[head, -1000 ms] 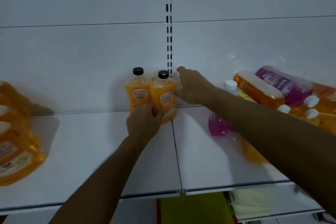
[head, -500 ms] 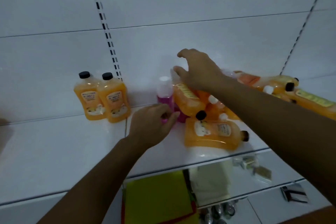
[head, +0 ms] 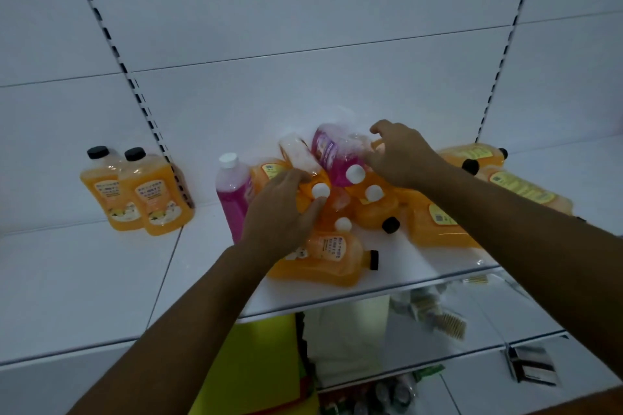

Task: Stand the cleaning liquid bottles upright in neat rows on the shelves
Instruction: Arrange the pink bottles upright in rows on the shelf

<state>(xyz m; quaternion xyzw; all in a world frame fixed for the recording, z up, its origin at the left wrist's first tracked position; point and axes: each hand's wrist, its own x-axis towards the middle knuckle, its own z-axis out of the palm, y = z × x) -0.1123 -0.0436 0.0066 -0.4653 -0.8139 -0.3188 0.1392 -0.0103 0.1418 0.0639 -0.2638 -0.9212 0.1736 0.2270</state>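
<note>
While both arms reach over the white metal shelf (head: 84, 286), the left hand (head: 279, 212) lies on the heap of bottles at the shelf's middle, its fingers curled round an orange plastic bottle with a white cap (head: 318, 192) that lies on its side atop the heap; this grip looks closed on the bottle's shoulder, though blur makes the exact contact hard to read. The right hand (head: 401, 155) comes in from the right, fingers bent over the base end of a tilted magenta plastic bottle with a white cap (head: 333, 155); I cannot tell whether this grip truly clasps it or only touches it.

The heap holds several more orange bottles lying flat and crossed over one another. One flat orange bottle with a black cap (head: 330, 259) lies nearest the shelf's front edge, cap to the right. Another large orange bottle with a yellow label (head: 435, 222) lies under the right forearm, and two more long orange bottles (head: 526, 189) lie further right against the back panel.

A tall magenta bottle with a white cap (head: 232, 195) stands upright just left of the heap. Well to the left, two orange bottles with black caps (head: 138, 192) stand upright, side by side and touching, against the white back panel (head: 303, 10).
</note>
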